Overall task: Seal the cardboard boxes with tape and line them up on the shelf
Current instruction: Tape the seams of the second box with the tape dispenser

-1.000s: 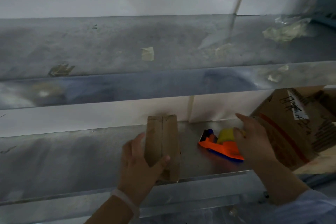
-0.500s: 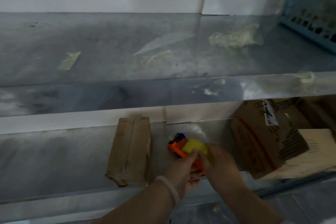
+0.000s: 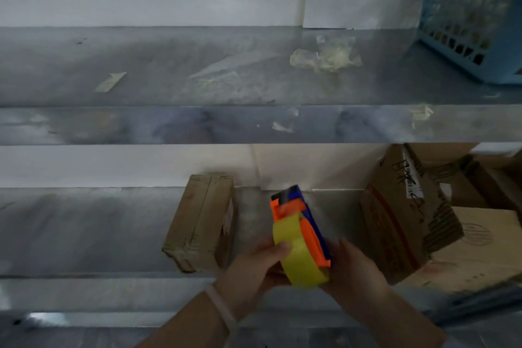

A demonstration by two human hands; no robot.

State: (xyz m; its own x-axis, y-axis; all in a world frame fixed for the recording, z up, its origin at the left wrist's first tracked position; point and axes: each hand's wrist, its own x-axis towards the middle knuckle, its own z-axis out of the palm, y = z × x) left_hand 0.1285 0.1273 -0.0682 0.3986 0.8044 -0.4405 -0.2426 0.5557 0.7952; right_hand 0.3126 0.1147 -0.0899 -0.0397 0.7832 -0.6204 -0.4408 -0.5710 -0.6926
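Observation:
A tape dispenser (image 3: 299, 237), orange and blue with a yellow roll, is held upright between both hands above the front of the lower shelf (image 3: 84, 229). My left hand (image 3: 254, 268) grips the yellow roll with the thumb on its face. My right hand (image 3: 353, 268) grips the dispenser from its right side. A small cardboard box (image 3: 200, 223) stands on the lower shelf just left of the hands, apart from them. A larger cardboard box (image 3: 406, 212) with handwriting and a label leans tilted on the right.
More cardboard boxes (image 3: 485, 234) crowd the lower shelf at the right. On the upper shelf (image 3: 141, 70) lie scraps of tape, crumpled clear plastic (image 3: 324, 56) and a blue plastic basket (image 3: 474, 20) at the far right. A white wall stands behind.
My left hand let go of the small box and joined my right hand on the tape dispenser. The dispenser has come up off the shelf and now stands upright. The view has swung right.

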